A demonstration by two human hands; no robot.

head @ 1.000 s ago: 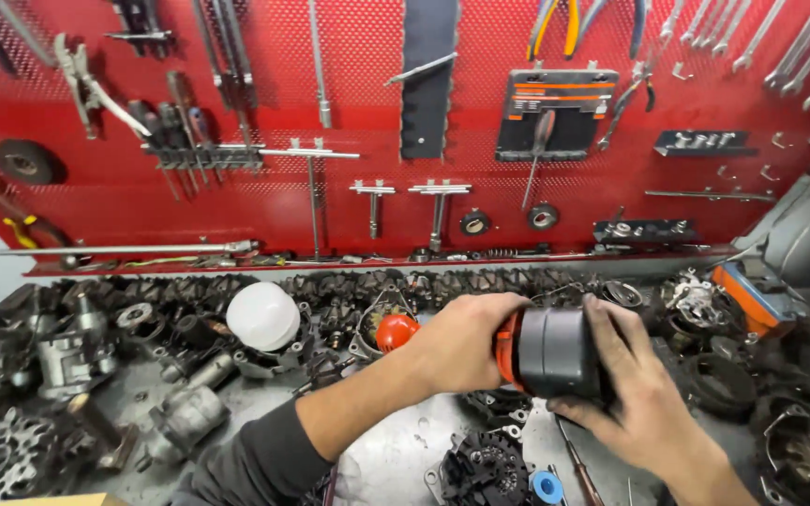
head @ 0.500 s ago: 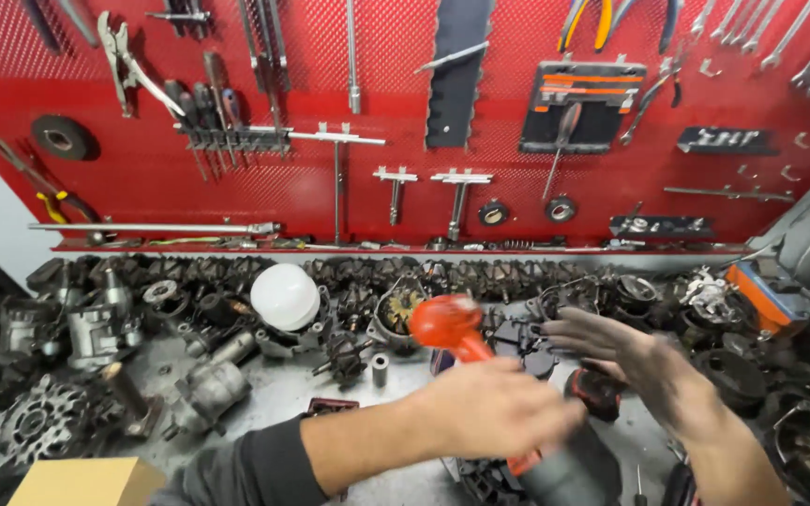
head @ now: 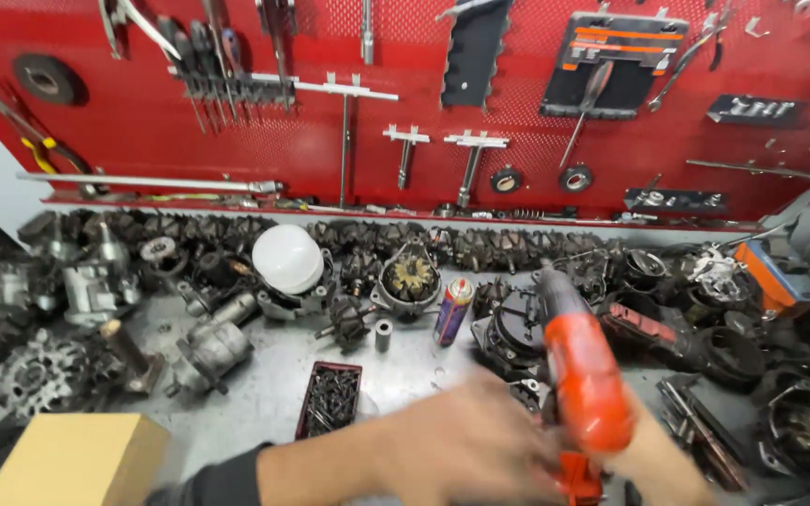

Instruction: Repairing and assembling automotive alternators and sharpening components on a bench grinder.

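Note:
A red cordless drill (head: 585, 384) stands tilted over the workbench at lower right, its dark nose pointing away toward the back. My right hand (head: 653, 454) sits under and behind the drill's body, wrapped on its grip. My left hand (head: 466, 450), motion-blurred, comes in from a dark sleeve at the bottom and reaches the drill's lower part; the blur hides whether it grips. Just beyond the drill lies a black round motor part (head: 517, 323).
The grey bench (head: 264, 394) is crowded with alternators and rotors. A spray can (head: 452, 309), a white dome (head: 288, 258), a small tray of screws (head: 330, 398) and a cardboard box (head: 77, 459) stand nearby. A red pegboard (head: 142, 141) with hanging tools fills the back.
The black and orange tool held up in both hands has come down and turned; the red drill now shows tilted with its nose pointing away. The view has dropped toward the bench.

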